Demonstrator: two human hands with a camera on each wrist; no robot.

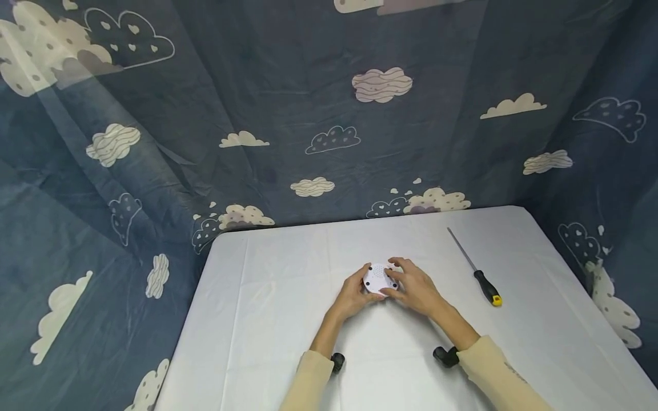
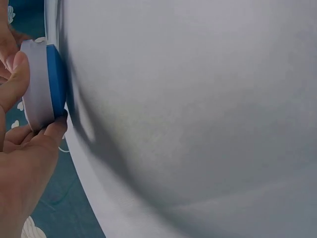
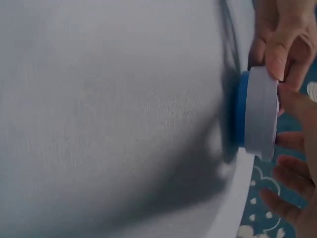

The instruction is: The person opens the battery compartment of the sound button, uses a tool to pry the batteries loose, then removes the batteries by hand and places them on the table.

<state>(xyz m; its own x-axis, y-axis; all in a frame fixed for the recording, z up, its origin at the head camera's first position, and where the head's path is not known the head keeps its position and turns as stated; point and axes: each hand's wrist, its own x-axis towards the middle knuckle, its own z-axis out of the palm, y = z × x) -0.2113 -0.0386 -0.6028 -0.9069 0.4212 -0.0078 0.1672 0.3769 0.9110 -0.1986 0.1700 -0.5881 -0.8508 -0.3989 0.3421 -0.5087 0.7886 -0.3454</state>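
Observation:
A small round white device (image 1: 377, 279) is held above the white table, its face dotted with small holes and dark round spots. Its other side is blue, as both wrist views show. My left hand (image 1: 352, 295) grips it by the rim, with the thumb on the white side (image 2: 35, 87) and fingertips reaching under toward the blue part. On the right, my right hand (image 1: 415, 287) touches the white face with thumb and index finger. Its other fingers (image 3: 292, 178) are spread loosely, apart from the device. What lies under the fingertips is hidden.
A screwdriver (image 1: 485, 287) with a black and yellow handle lies on the table to the right, its shaft pointing away. White cloth covers the table (image 1: 288, 325). Dark blue curtains with cloud prints (image 1: 308, 74) hang behind and at both sides.

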